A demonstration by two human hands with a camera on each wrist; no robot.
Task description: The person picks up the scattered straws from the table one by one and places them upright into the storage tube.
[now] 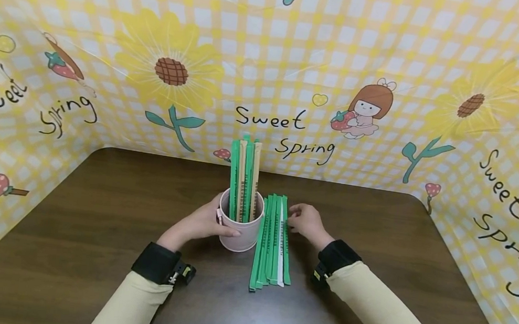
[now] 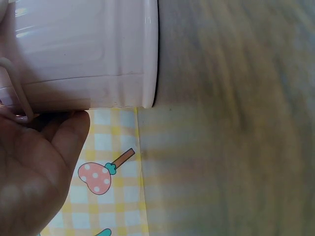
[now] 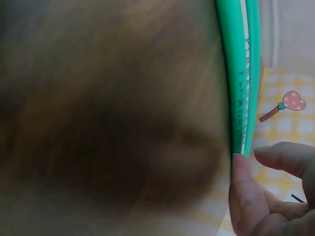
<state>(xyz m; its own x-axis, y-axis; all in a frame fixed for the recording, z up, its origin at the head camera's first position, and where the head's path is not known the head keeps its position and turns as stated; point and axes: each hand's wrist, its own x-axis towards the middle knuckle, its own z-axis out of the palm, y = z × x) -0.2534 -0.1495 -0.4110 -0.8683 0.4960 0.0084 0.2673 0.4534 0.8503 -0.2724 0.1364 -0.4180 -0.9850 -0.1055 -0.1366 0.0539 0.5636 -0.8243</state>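
Note:
My left hand [image 1: 206,218] grips a small pale pink bucket [image 1: 239,236] from its left side, thumb across the front. Several wrapped chopsticks [image 1: 247,182] stand upright in the bucket, some green and some tan with dark print. Just right of it, a row of green wrapped chopsticks [image 1: 270,242] lies side by side on the table, one showing a white face. My right hand [image 1: 306,222] is at the far right end of that row. In the right wrist view, a fingertip [image 3: 241,164] is right at the end of the outermost green wrapper [image 3: 236,78], with the thumb apart from it.
The dark brown wooden table [image 1: 65,247] is bordered at the back and sides by a yellow checked cloth [image 1: 271,52] with flower and strawberry prints. Both wrists wear black bands with small cameras [image 1: 186,273].

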